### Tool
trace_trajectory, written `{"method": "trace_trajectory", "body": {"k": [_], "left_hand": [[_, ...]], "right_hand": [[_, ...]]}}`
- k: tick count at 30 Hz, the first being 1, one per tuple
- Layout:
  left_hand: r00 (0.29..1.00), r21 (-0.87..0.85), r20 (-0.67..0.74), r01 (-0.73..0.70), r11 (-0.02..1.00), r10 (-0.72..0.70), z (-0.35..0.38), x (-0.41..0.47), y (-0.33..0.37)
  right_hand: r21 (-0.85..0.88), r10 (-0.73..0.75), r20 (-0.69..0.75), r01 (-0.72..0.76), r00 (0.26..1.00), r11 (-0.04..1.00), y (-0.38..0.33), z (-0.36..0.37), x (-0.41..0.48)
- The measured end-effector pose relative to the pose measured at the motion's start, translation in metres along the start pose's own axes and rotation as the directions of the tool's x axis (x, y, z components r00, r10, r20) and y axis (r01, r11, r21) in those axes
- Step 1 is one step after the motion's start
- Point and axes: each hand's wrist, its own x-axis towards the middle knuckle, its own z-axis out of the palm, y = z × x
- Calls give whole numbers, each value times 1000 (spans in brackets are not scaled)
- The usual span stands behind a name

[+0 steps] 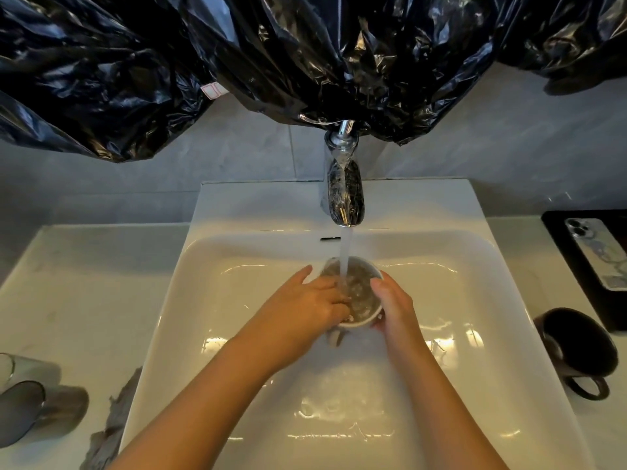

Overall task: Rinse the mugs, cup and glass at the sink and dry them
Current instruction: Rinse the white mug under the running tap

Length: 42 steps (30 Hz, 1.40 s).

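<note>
White cup: held upright over the middle of the sink, above the basin floor and directly under the chrome faucet. The water stream falls into its mouth, and the water inside is churned and bubbly.

Right hand: wrapped round the right outer wall of the cup, fingers curled beneath and behind it, thumb lying near the rim. This hand carries the cup.

Left hand: fingers laid over the left rim and dipped into the cup, thumb splayed out clear of the wall. The fingertips are lost in the water, so whether they press on the inner wall cannot be told.

Bench, left of the sink: a clear glass and a grey tumbler lie on their sides near the left edge of the view, the tumbler nearer the person. A crumpled grey cloth lies against the sink's left rim.

Bench, right of the sink: a dark mug lies tipped on its side, handle toward the person. Just behind it a black tray carries a phone, face down.

Wall above the faucet: covered with crumpled black plastic sheeting.
</note>
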Motion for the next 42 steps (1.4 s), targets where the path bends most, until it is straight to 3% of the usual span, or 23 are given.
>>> {"method": "trace_trajectory", "body": {"k": [3,11,15,20,23,27,31,37,42], "left_hand": [[986,-45,-167,-10,999,2,8,10,8],[934,-197,-313,113,974,-172,12,11,26],[934,-141,-228,248,958,-275,14,15,23],[952,-106,-92,283,953,-293,11,16,16],[967,-68,-89,234,970,-239,4,17,13],[983,-32,23,181,983,-180,-3,17,15],[985,-171,-84,135,976,-151,2,18,12],[950,-33,-125,284,958,-286,22,26,4],[967,-91,-139,203,975,-214,22,23,9]], "right_hand": [[-34,3,73,0,997,999,-3,0,-4],[44,-29,29,28,999,999,-3,4,-6],[138,9,53,-17,999,990,2,5,-2],[78,4,52,-8,999,997,6,3,1],[71,-17,76,12,997,997,4,2,-1],[38,-26,64,24,998,999,4,1,-1],[38,-31,21,30,999,999,5,0,-2],[8,-57,46,57,997,998,5,1,-2],[-35,-74,47,76,996,996,3,1,-3]]}}
